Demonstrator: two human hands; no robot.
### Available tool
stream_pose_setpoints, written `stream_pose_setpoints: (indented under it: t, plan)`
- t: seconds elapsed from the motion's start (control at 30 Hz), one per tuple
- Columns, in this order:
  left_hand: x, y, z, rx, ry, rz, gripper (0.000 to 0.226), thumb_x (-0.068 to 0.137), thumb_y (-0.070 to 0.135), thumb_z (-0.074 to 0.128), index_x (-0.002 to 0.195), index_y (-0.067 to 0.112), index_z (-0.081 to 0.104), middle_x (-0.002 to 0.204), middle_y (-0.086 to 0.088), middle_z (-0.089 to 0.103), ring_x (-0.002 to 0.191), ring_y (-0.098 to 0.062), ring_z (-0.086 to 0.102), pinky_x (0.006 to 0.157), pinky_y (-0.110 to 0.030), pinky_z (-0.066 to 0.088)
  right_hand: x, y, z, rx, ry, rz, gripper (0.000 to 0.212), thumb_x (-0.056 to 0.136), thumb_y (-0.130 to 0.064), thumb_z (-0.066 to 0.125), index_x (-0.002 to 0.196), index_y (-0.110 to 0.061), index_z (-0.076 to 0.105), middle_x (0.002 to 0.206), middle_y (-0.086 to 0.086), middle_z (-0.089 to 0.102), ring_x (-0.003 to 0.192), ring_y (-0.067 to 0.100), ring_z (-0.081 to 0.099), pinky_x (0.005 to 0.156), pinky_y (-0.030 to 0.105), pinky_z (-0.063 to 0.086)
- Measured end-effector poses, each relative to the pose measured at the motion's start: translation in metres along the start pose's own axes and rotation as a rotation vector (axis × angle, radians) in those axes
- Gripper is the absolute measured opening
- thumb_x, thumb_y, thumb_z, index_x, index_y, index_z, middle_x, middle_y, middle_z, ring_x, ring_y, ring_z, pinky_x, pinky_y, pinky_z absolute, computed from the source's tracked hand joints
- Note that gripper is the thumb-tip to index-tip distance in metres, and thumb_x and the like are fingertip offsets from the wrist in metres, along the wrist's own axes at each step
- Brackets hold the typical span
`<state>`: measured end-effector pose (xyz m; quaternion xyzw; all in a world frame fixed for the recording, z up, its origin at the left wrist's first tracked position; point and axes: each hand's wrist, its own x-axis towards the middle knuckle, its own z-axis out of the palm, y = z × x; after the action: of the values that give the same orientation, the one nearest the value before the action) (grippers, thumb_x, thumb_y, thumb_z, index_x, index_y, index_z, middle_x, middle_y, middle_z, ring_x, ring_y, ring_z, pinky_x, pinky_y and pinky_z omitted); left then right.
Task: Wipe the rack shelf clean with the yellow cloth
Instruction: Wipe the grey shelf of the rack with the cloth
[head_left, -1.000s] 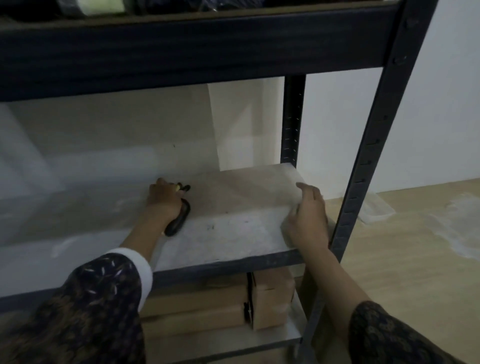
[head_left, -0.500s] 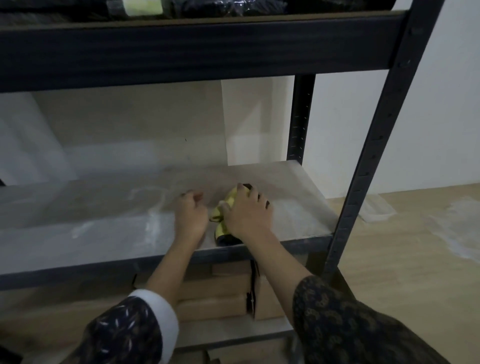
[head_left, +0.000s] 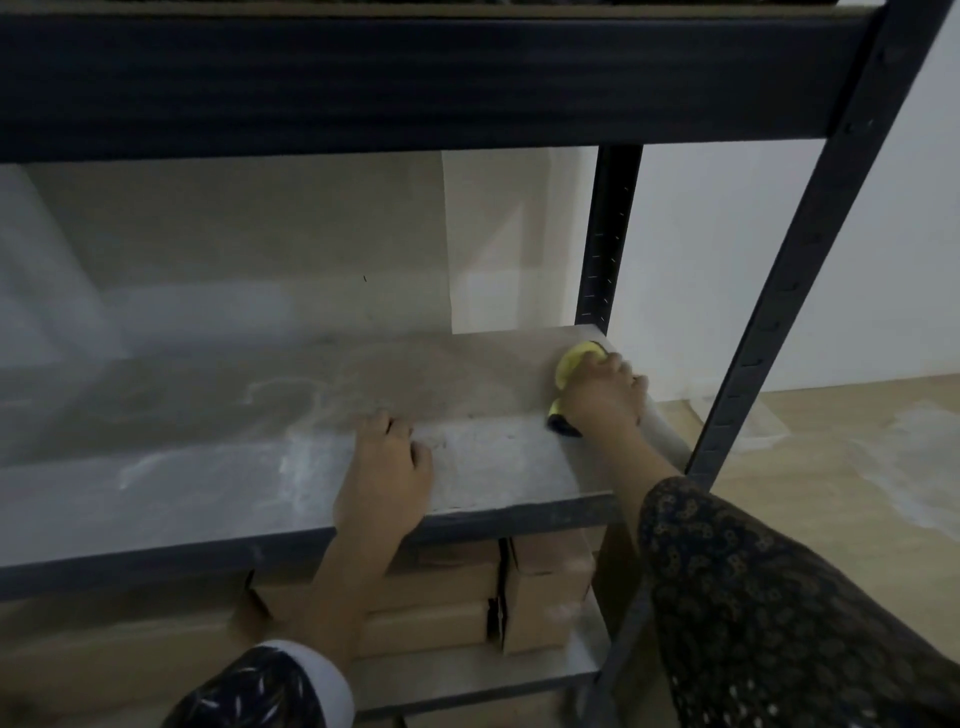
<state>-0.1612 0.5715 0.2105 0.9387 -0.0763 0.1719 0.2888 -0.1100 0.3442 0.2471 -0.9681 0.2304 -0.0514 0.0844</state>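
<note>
Yellow cloth (head_left: 574, 364) at the far right end of the rack shelf (head_left: 208, 467).
The shelf is a pale grey board in a dark metal frame, level, with whitish smears left of its middle. The cloth lies bunched on the board near the rear right post, mostly covered by the right hand (head_left: 602, 395), whose fingers curl over it. Yellow shows at its far side, a dark patch at its near edge.

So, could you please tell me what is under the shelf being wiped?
Brown cardboard boxes stacked on the lower shelf. The left forearm and the wiped shelf's front beam cover part of them; what lies farther back cannot be seen.
</note>
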Motion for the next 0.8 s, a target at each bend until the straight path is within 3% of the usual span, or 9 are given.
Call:
stream_pose_setpoints:
  t: [0.13, 0.27, 0.37, 0.47, 0.67, 0.8]
  plan:
    - [-0.001, 0.004, -0.001, 0.024, 0.001, -0.039, 0.03, 0.096, 0.019, 0.042, 0.116, 0.002, 0.056, 0.13, -0.008, 0.041, 0.089, -0.011, 0.046, 0.08, -0.022, 0.04, 0.003, 0.018, -0.007, 0.057, 0.002, 0.114, 0.049, 0.092, -0.027, 0.051, 0.136, -0.009, 0.04, 0.133, 0.013, 0.044, 0.121, 0.031, 0.046, 0.102, 0.04, 0.037]
    - [-0.002, 0.007, 0.0, 0.067, 0.007, -0.058, 0.033, 0.095, 0.02, 0.042, 0.121, 0.003, 0.055, 0.134, -0.008, 0.039, 0.108, -0.02, 0.05, 0.089, -0.03, 0.046, -0.014, 0.027, -0.009, 0.09, 0.017, 0.163, 0.051, 0.091, -0.025, 0.053, 0.136, -0.007, 0.038, 0.133, 0.016, 0.043, 0.119, 0.032, 0.046, 0.098, 0.041, 0.043]
    - [-0.002, 0.008, 0.001, 0.083, 0.014, -0.046, 0.032, 0.094, 0.018, 0.042, 0.116, 0.0, 0.056, 0.128, -0.009, 0.041, 0.103, -0.023, 0.052, 0.084, -0.033, 0.048, -0.037, 0.036, -0.008, 0.046, 0.047, 0.127, 0.047, 0.09, -0.02, 0.053, 0.132, -0.003, 0.04, 0.13, 0.018, 0.044, 0.116, 0.033, 0.047, 0.095, 0.041, 0.047]
    - [-0.002, 0.007, 0.002, 0.108, 0.002, -0.048, 0.034, 0.094, 0.019, 0.04, 0.117, -0.002, 0.055, 0.129, -0.011, 0.041, 0.101, -0.027, 0.054, 0.081, -0.038, 0.051, -0.063, 0.04, -0.004, 0.035, 0.061, 0.026, 0.043, 0.092, -0.014, 0.047, 0.132, -0.001, 0.039, 0.135, 0.021, 0.041, 0.126, 0.036, 0.042, 0.101, 0.044, 0.044]
    - [0.0, 0.006, 0.005, 0.13, -0.011, -0.071, 0.039, 0.095, 0.022, 0.039, 0.121, -0.002, 0.054, 0.137, -0.013, 0.038, 0.11, -0.031, 0.052, 0.085, -0.046, 0.052, -0.113, 0.037, -0.001, 0.129, 0.064, -0.259, 0.049, 0.088, -0.01, 0.052, 0.135, -0.007, 0.04, 0.135, 0.014, 0.043, 0.119, 0.031, 0.045, 0.095, 0.038, 0.042]
    - [-0.001, 0.006, 0.004, 0.122, -0.02, -0.048, 0.034, 0.094, 0.019, 0.041, 0.112, -0.005, 0.057, 0.133, -0.018, 0.041, 0.101, -0.035, 0.054, 0.081, -0.046, 0.051, -0.142, 0.01, 0.003, 0.252, -0.042, -0.536, 0.054, 0.084, -0.001, 0.052, 0.137, -0.007, 0.043, 0.136, 0.012, 0.044, 0.12, 0.031, 0.045, 0.092, 0.032, 0.037]
